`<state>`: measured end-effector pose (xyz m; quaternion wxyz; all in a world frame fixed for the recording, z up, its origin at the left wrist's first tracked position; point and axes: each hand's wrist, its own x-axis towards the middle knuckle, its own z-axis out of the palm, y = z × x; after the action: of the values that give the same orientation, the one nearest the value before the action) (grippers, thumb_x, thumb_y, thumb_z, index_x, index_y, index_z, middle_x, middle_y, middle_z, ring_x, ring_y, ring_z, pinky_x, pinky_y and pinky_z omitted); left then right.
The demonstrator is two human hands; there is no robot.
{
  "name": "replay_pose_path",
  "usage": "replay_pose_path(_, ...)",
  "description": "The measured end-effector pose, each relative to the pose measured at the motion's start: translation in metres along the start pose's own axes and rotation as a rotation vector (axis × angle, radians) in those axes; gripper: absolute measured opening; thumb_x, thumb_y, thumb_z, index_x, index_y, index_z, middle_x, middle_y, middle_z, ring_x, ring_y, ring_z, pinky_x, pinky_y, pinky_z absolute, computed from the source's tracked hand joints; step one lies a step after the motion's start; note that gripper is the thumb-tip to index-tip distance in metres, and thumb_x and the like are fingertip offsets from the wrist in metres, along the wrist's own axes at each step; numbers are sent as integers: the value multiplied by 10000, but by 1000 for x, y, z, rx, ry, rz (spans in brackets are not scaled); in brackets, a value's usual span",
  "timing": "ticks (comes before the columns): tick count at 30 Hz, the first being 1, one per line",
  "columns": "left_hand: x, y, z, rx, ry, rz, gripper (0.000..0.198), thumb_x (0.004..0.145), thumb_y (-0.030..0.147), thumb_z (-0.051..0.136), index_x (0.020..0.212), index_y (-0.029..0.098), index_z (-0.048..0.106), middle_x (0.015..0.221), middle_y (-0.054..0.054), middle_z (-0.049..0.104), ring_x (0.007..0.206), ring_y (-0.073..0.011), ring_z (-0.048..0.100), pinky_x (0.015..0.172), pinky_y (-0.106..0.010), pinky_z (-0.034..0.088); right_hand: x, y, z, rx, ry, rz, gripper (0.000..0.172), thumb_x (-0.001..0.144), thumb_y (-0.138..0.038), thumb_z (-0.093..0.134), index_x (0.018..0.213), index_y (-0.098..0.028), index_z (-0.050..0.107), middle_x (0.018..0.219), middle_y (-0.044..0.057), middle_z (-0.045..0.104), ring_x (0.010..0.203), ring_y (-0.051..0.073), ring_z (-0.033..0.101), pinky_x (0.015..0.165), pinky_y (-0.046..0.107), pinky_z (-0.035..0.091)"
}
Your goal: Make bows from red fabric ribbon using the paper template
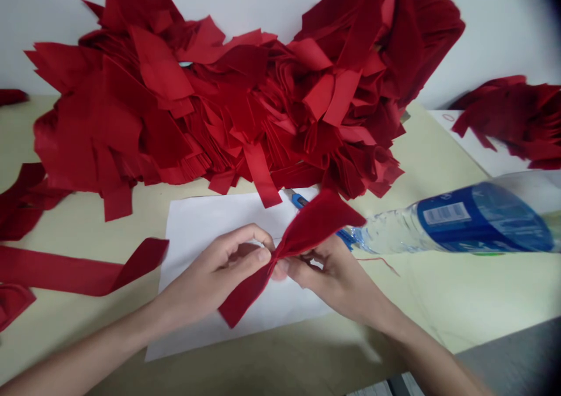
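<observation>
Here we go, both hands are right in over the paper, and the red fabric piece (307, 232) is pinched tight at its middle! The left hand (210, 276) comes in from the left, its fingers (245, 247) curled narrow, with the thumb pressing at the pinch. The right hand (335, 276) meets it from the right, fingers (307, 264) closed in on the same gathered spot. One flap of the piece rises up and right past the right hand, and the other drops down and left below the left thumb. Underneath lies white paper (210, 232), with a blue box cutter (298, 198) at its far edge. Just right of the hands, a water bottle (447, 221) lies on its side. Beyond them towers a big heap of red scraps (219, 104), and a long red strip (79, 270) stretches across the table (421, 308) on the left!
</observation>
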<state>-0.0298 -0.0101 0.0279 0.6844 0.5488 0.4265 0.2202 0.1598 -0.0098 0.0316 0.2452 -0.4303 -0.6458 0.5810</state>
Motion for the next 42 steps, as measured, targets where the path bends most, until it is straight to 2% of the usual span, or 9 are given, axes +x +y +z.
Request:
replay_pose_path(5, 0, -3, 9, 97, 176, 181, 39, 799, 197, 602, 773, 205, 574, 771, 40, 608, 765, -119, 575, 736, -237, 467, 3, 0, 3, 65, 16, 57, 145, 855, -232, 508, 767, -147, 587, 636, -35, 496, 561, 71, 393, 507, 209, 335)
replay_pose_path(8, 1, -5, 10, 29, 205, 119, 59, 768, 184, 644, 743, 195, 591, 729, 45, 605, 736, -111, 573, 715, -224, 464, 4, 1, 2, 39, 7, 29, 148, 857, -237, 515, 768, -145, 589, 619, -38, 500, 556, 70, 399, 510, 211, 336)
replay_pose_path(13, 2, -5, 4, -126, 111, -46, 104, 823, 245, 603, 758, 183, 653, 701, 31, 618, 656, -97, 543, 586, -204, 419, 4, -1, -3, -78, 56, -21, 158, 870, -231, 526, 742, -157, 583, 621, -37, 571, 556, 64, 455, 503, 198, 335)
replay_pose_path(23, 1, -11, 2, -346, 53, -116, 174, 847, 255, 610, 993, 213, 695, 891, -15, 716, 836, -127, 616, 781, -232, 454, 8, -9, 0, 42, 92, 64, 166, 836, -145, 525, 686, -149, 596, 616, -17, 636, 517, 64, 479, 480, 191, 363)
replay_pose_path(31, 1, -6, 2, -149, -24, -58, 210, 893, 289, 525, 972, 200, 698, 876, -11, 699, 855, -160, 621, 776, -263, 468, 9, -1, -8, 6, 7, 112, 180, 828, -241, 590, 674, -152, 612, 636, -10, 663, 520, 60, 481, 487, 187, 349)
replay_pose_path(34, 2, -6, 4, -169, -29, -55, 166, 850, 304, 589, 890, 184, 696, 845, -9, 696, 849, -160, 627, 774, -254, 480, 10, 3, -8, -21, -15, 120, 214, 840, -280, 586, 670, -154, 617, 612, -20, 635, 526, 64, 480, 489, 193, 348)
replay_pose_path(37, 3, -6, 4, -140, -7, -36, 218, 874, 297, 543, 764, 166, 678, 753, -4, 683, 746, -131, 622, 713, -231, 482, 10, 7, -6, -99, -25, 81, 228, 861, -296, 559, 699, -159, 642, 595, -34, 588, 521, 65, 436, 485, 204, 328)
replay_pose_path(39, 2, -7, 4, -25, 8, -11, 285, 900, 291, 481, 709, 164, 650, 694, 7, 655, 654, -105, 586, 632, -214, 460, 10, 10, -7, -153, -7, 42, 215, 866, -299, 551, 735, -167, 658, 604, -34, 569, 545, 74, 446, 493, 210, 332)
replay_pose_path(42, 0, -11, 4, 343, 104, 79, 260, 897, 242, 430, 698, 173, 584, 606, 40, 550, 534, -79, 463, 504, -209, 365, 7, 10, -17, -192, 54, 37, 90, 798, -272, 634, 799, -184, 654, 705, -22, 594, 599, 87, 506, 518, 212, 384)
